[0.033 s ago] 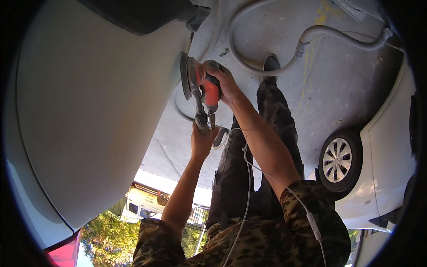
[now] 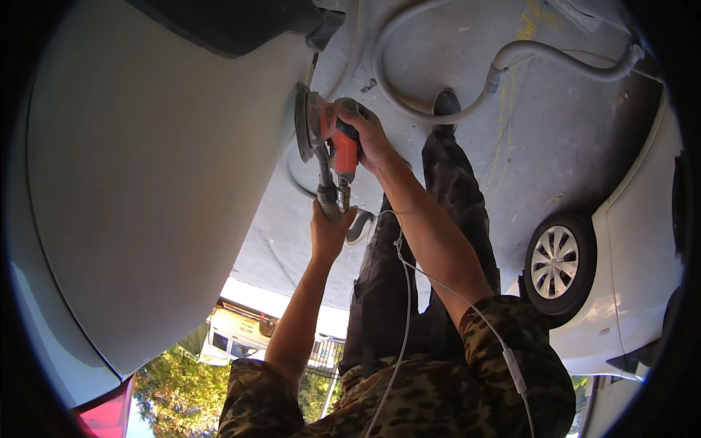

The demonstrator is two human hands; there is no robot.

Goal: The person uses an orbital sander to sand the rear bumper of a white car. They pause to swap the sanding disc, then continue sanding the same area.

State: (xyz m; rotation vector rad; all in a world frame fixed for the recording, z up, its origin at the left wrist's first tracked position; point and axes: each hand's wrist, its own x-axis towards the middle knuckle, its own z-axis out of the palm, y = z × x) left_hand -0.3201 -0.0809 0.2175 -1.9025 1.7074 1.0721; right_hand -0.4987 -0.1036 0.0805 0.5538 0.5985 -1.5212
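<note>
A red and black pneumatic orbital sander [image 2: 343, 150] has its round pad [image 2: 301, 120] held upright at the edge of a light-coloured car body panel [image 2: 146, 190]. My right hand [image 2: 369, 139] grips the top of the sander, fingers wrapped round its black housing. Lower down, my left hand [image 2: 328, 233] is closed round the grey hose and fitting [image 2: 328, 201] attached to the tool. A thin pale cable [image 2: 405, 292] crosses my arms and clothing.
A grey hose [image 2: 394, 91] loops over the concrete floor [image 2: 555, 139]. A white car with a wheel [image 2: 555, 259] stands to the right. A black trim piece [image 2: 219, 22] juts from the panel's far end. Behind me are a parked vehicle [image 2: 226, 336] and trees [image 2: 168, 387].
The sander and both hands have shifted very slightly left, toward the panel. My grip looks the same.
</note>
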